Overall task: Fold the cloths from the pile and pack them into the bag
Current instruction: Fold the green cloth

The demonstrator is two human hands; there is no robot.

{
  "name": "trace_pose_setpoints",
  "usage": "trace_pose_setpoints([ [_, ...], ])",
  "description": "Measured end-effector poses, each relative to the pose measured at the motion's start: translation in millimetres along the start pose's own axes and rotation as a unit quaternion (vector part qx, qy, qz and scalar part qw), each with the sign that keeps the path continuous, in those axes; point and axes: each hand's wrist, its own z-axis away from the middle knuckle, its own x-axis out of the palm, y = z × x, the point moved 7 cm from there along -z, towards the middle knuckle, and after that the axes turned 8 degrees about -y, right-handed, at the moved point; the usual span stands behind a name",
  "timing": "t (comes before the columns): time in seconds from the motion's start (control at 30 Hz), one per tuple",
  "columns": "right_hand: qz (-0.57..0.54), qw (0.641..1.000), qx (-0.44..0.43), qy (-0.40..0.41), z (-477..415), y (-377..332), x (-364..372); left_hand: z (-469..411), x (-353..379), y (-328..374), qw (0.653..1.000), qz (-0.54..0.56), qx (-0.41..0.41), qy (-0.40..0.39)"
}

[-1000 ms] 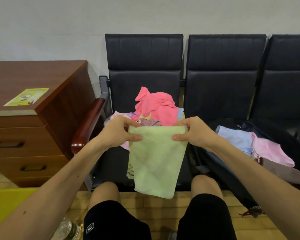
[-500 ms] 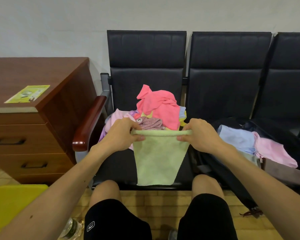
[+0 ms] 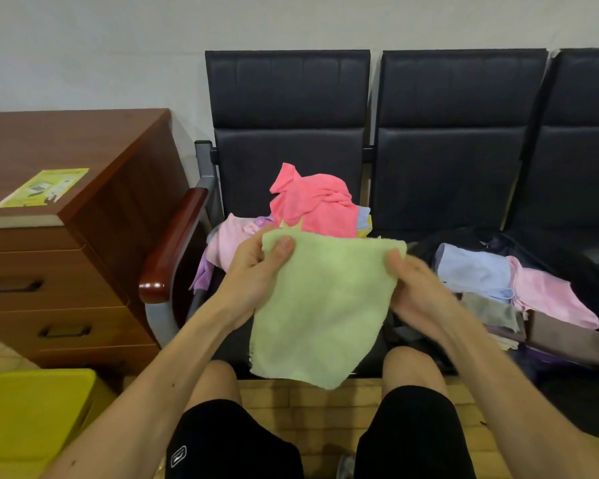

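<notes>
Pile (image 3: 312, 205) left of bag (image 3: 588, 271) (both on seats (image 3: 464, 216))

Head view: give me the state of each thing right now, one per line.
green cloth: held up, hanging, partly folded
left hand: pinches cloth's top left corner
right hand: blurred, grips cloth's right edge
cloth pile: heaped on seat, unfolded
bag: open, folded cloths inside
drawers: closed

Even, soft indoor light, faint shadows, wide-angle bending at edges, motion blur on right hand (image 3: 416, 283).
</notes>
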Motion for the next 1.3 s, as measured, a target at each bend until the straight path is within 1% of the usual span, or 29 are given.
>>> trace_pose_setpoints([
  [0.03, -0.014, 0.999, 0.028, -0.008, 4, 21, 8, -3, 1, 5, 0.998, -0.046, 0.023, 0.031],
  [0.1, 0.038, 0.993, 0.110, -0.023, 13, 62, 27, -9, -2, 15, 0.983, -0.148, 0.063, 0.091],
  [0.13, 0.067, 0.990, 0.124, -0.019, 16, 72, 31, -11, -5, 17, 0.974, -0.180, 0.075, 0.112],
  [0.17, 0.072, 0.989, 0.128, -0.004, 16, 78, 30, -15, -12, 15, 0.965, -0.208, 0.083, 0.132],
  [0.23, 0.020, 0.994, 0.110, 0.022, 15, 72, 29, -21, -35, 4, 0.938, -0.284, 0.068, 0.187],
  [0.27, -0.007, 0.995, 0.098, 0.027, 13, 67, 30, -23, -47, -5, 0.925, -0.315, 0.039, 0.208],
  [0.3, -0.020, 0.995, 0.089, 0.030, 12, 61, 31, -25, -55, -17, 0.922, -0.317, 0.000, 0.221],
  [0.33, -0.027, 0.996, 0.083, 0.035, 11, 57, 34, -27, -62, -32, 0.933, -0.280, -0.047, 0.222],
  [0.37, -0.032, 0.996, 0.078, 0.037, 10, 54, 37, -27, -66, -48, 0.954, -0.184, -0.099, 0.217],
  [0.4, -0.039, 0.995, 0.076, 0.045, 9, 53, 40, -25, -63, -66, 0.968, -0.038, -0.155, 0.194],
  [0.43, -0.048, 0.995, 0.072, 0.056, 7, 51, 42, -22, -51, -78, 0.962, 0.116, -0.195, 0.152],
  [0.47, -0.062, 0.993, 0.068, 0.069, 6, 49, 43, -19, -39, -87, 0.943, 0.236, -0.207, 0.106],
  [0.5, -0.079, 0.991, 0.064, 0.082, 6, 47, 43, -15, -29, -90, 0.929, 0.307, -0.198, 0.067],
  [0.57, -0.107, 0.988, 0.059, 0.097, 4, 44, 43, 0, -12, -97, 0.912, 0.362, -0.192, 0.008],
  [0.7, -0.137, 0.985, 0.068, 0.080, 1, 45, 42, 30, 23, -110, 0.877, 0.408, -0.236, -0.094],
  [0.73, -0.142, 0.984, 0.075, 0.074, 1, 46, 42, 32, 24, -115, 0.874, 0.410, -0.240, -0.103],
  [0.83, -0.175, 0.982, 0.070, 0.034, 1, 49, 42, 35, 22, -121, 0.890, 0.369, -0.243, -0.110],
  [0.93, -0.219, 0.974, 0.057, -0.009, 0, 55, 40, 34, 14, -123, 0.917, 0.311, -0.221, -0.113],
  [1.0, -0.243, 0.968, 0.051, -0.026, 1, 58, 39, 34, 7, -127, 0.930, 0.275, -0.222, -0.101],
  [1.07, -0.226, 0.972, 0.061, -0.030, 2, 62, 40, 34, 0, -130, 0.942, 0.239, -0.222, -0.077],
  [1.1, -0.174, 0.982, 0.078, -0.010, 4, 67, 36, 34, -4, -131, 0.949, 0.217, -0.218, -0.065],
  [1.13, -0.091, 0.990, 0.105, 0.022, 7, 74, 31, 34, -8, -133, 0.956, 0.191, -0.215, -0.051],
  [1.17, -0.005, 0.989, 0.133, 0.061, 11, 80, 24, 34, -13, -133, 0.963, 0.159, -0.217, -0.034],
  [1.2, 0.056, 0.981, 0.156, 0.098, 15, 86, 16, 34, -19, -132, 0.967, 0.122, -0.222, -0.019],
  [1.23, 0.082, 0.973, 0.169, 0.134, 19, 91, 8, 34, -23, -130, 0.969, 0.085, -0.232, -0.010],
  [1.3, 0.108, 0.964, 0.155, 0.190, 23, 90, -3, 32, -29, -125, 0.969, 0.031, -0.244, 0.000],
])
